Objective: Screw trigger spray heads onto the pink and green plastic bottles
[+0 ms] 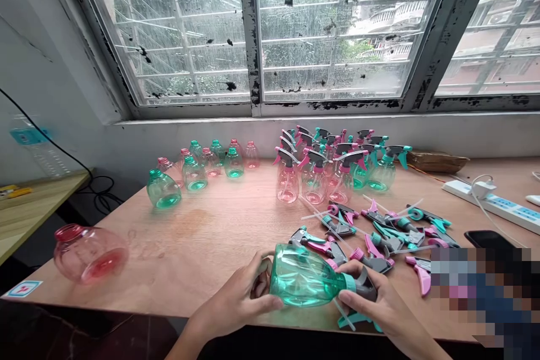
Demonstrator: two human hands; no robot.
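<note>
My left hand [240,292] grips the base end of a clear green bottle [306,275], which lies on its side in the air above the table's front edge. My right hand [386,301] is closed around a grey and teal spray head [363,286] at the bottle's neck. Whether the head is screwed on cannot be made out. Just under the neck, a white tube [345,315] and a teal trigger [358,320] show; which head they belong to is unclear. Beyond the right hand, several loose pink, teal and grey spray heads [388,236] lie in a pile.
Assembled spray bottles [314,183] stand in a group at the back. Headless pink and green bottles [195,174] are at the back left, and one pink bottle [90,256] is tilted at the front left. A power strip [493,202] and dark phone [491,241] lie right.
</note>
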